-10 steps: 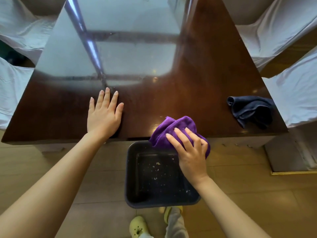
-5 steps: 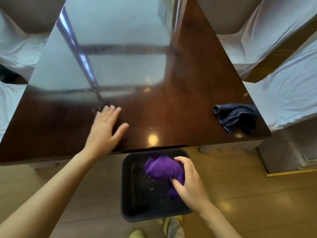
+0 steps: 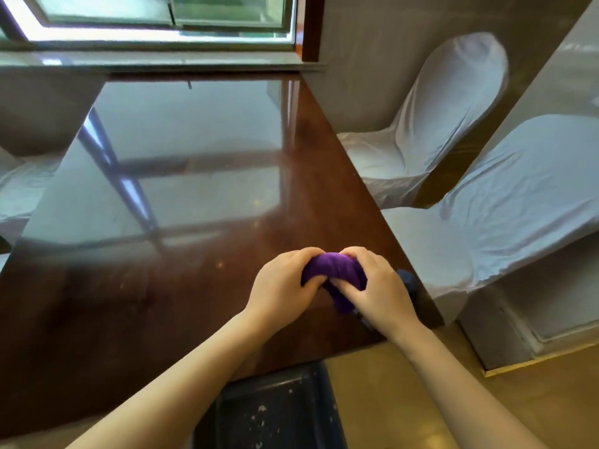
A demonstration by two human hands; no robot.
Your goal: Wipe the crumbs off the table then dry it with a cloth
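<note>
The purple cloth (image 3: 337, 272) is bunched up between both my hands, held over the near right part of the glossy dark brown table (image 3: 168, 286). My left hand (image 3: 282, 283) grips its left side and my right hand (image 3: 377, 286) grips its right side. A dark blue cloth (image 3: 409, 280) lies on the table near the right edge, mostly hidden behind my right hand. Below the table's near edge sits a dark tray (image 3: 278, 413) on the floor, with pale crumbs scattered in it.
Two white-covered chairs (image 3: 431, 124) (image 3: 518, 202) stand close to the table's right side. A window (image 3: 162, 21) runs along the far wall. More white fabric (image 3: 16, 186) shows at the left edge. Tan floor (image 3: 405, 400) lies at the lower right.
My right hand has lifted the purple cloth out of the tray to above the table. My left hand left the table top and took hold of the cloth. The view has tilted up.
</note>
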